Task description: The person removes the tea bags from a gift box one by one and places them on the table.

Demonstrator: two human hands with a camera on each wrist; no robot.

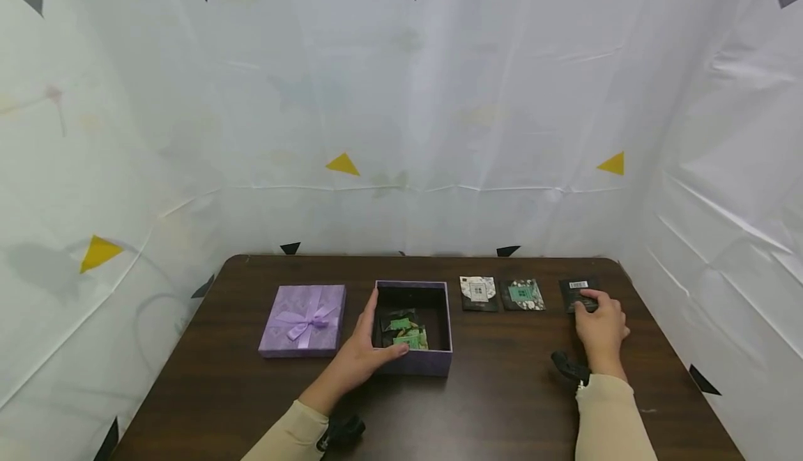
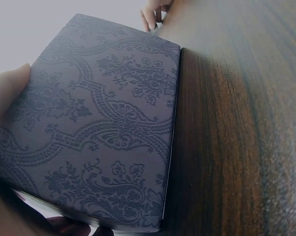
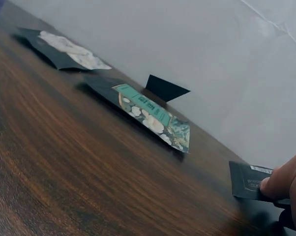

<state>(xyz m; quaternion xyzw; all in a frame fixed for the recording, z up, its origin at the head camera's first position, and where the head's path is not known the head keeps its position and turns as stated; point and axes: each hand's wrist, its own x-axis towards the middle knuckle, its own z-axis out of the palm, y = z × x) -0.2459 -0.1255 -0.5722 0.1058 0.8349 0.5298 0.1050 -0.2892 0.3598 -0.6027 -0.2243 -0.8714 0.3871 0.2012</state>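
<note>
Black sachet (image 1: 569, 296) looks light, pliable; our right hand (image 1: 603, 325) sensibly pinches its four-o'clock edge; our left hand (image 1: 362, 353) grips the gift box (image 1: 428, 363).

The box (image 2: 103, 123) looks like matt embossed paper, the table (image 1: 502, 398) glossy wood, the ribbon (image 1: 309, 322) satiny.

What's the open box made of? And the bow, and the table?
Open box: probably cardboard covered in matt paper; its flat side carries a raised-looking flower pattern. Bow: maybe smooth cloth ribbon, judging by its loops. Table: wood or wood-look board, slightly shiny, with dark grain streaks.
</note>
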